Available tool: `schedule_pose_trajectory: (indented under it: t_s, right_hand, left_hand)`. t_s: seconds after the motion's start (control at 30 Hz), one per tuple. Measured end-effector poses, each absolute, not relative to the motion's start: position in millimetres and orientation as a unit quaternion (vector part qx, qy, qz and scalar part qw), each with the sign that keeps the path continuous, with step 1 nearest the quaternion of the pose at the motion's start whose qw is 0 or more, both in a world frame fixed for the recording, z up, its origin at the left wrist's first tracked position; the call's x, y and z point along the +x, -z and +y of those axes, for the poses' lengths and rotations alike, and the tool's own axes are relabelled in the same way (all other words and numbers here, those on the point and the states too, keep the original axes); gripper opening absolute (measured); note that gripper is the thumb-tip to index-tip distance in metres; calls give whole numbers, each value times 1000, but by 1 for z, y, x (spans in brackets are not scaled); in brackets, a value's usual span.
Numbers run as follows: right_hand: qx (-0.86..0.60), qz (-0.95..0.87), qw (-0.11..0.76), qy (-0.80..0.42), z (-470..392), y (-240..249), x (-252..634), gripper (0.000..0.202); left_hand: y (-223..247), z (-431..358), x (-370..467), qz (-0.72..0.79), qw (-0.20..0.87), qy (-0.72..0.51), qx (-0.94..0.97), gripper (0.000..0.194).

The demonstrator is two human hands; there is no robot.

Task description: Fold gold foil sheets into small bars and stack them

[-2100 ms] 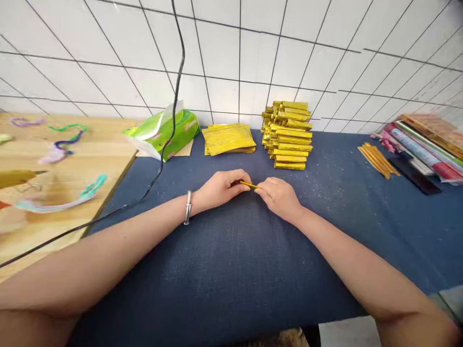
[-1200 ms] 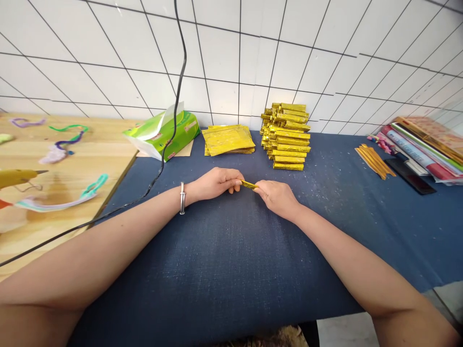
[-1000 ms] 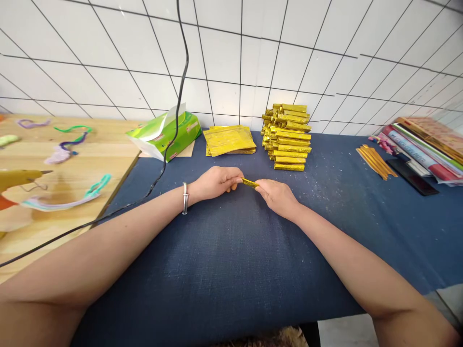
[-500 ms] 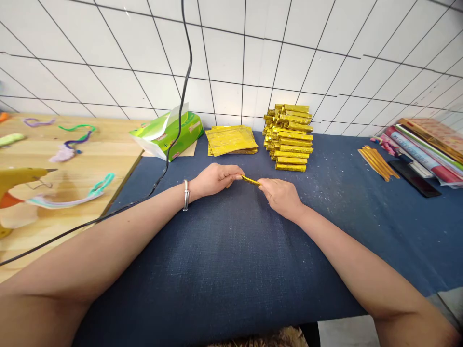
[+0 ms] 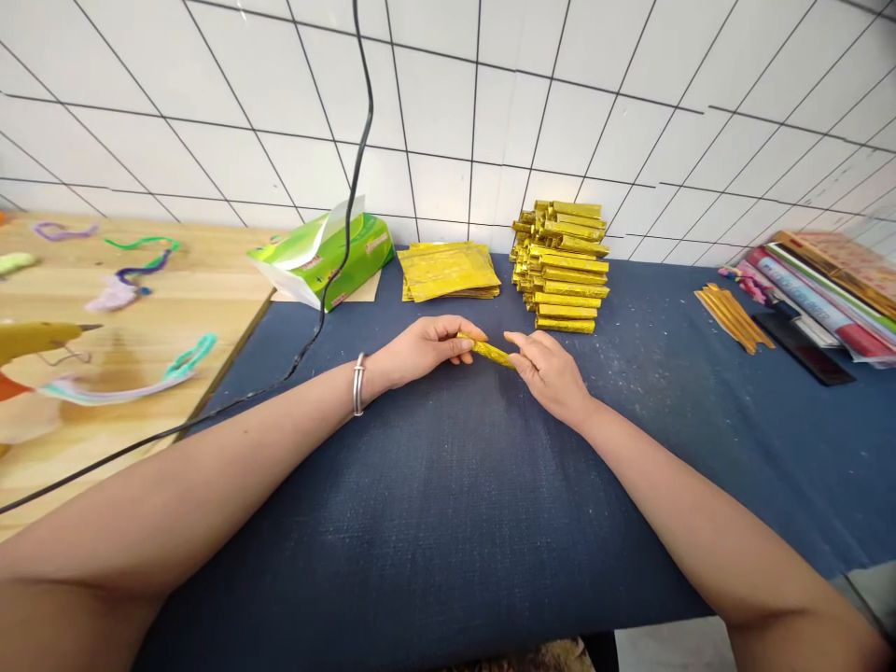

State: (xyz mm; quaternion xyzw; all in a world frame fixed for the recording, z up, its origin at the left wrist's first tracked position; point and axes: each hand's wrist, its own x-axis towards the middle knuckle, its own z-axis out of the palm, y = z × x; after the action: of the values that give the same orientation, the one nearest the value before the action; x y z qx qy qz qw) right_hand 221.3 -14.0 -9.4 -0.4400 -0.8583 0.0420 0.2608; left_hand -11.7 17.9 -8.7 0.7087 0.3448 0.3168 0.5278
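A narrow gold foil roll [image 5: 493, 354] hangs slightly tilted between my two hands, over the blue cloth [image 5: 434, 504]. My left hand [image 5: 428, 351], with a silver bangle at the wrist, pinches its left end. The thumb and fingers of my right hand [image 5: 553, 378] are at its right end, the index finger raised a little above it. Behind my hands lies a flat stack of gold foil sheets [image 5: 449, 271]. To the right of that stack, a pile of gold rolls [image 5: 568, 271] stands against the tiled wall.
A green tissue pack [image 5: 343, 257] sits at the back left, with a black cable [image 5: 357, 159] running before it. On the wooden board [image 5: 231, 243] lie a yellow glue gun [image 5: 35, 341] and coloured strips. Gold strips [image 5: 734, 317], a black object [image 5: 805, 348] and books lie right.
The gold piece now shows more of its length and width between my hands. My right hand has shifted slightly right, its index finger lifted; the fingers of my left hand have opened out a little.
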Motion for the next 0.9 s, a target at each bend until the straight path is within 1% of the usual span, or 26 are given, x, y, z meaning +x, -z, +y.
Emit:
schedule_pose_trajectory:
  t_s: [0.17, 0.3, 0.37, 0.5, 0.57, 0.67, 0.77, 0.9]
  right_hand:
    - [-417, -872, 252, -49, -15, 10, 221, 42]
    - [-429, -877, 213, -21, -17, 11, 220, 36]
    - [-436, -878, 197, -10, -17, 12, 220, 37]
    - [-426, -887, 180, -3, -19, 12, 217, 37]
    - [-419, -890, 182, 3, -20, 12, 215, 36]
    - [-405, -895, 184, 29, -22, 13, 211, 34]
    - [-400, -900, 168, 52, -25, 15, 208, 34]
    - [-401, -900, 161, 58, -27, 15, 208, 35]
  left_hand:
    - [10, 14, -7, 339, 529, -337, 701, 23]
    - [10, 11, -3, 338, 513, -336, 714, 23]
    - [9, 9, -2, 342, 462, -320, 753, 22]
    - [7, 5, 1, 340, 288, -277, 851, 20]
    - [6, 3, 2, 341, 236, -259, 872, 21]
    - [7, 2, 3, 334, 183, -237, 894, 21]
    - [7, -1, 4, 327, 139, -215, 910, 21]
    - [5, -4, 5, 328, 123, -202, 915, 22]
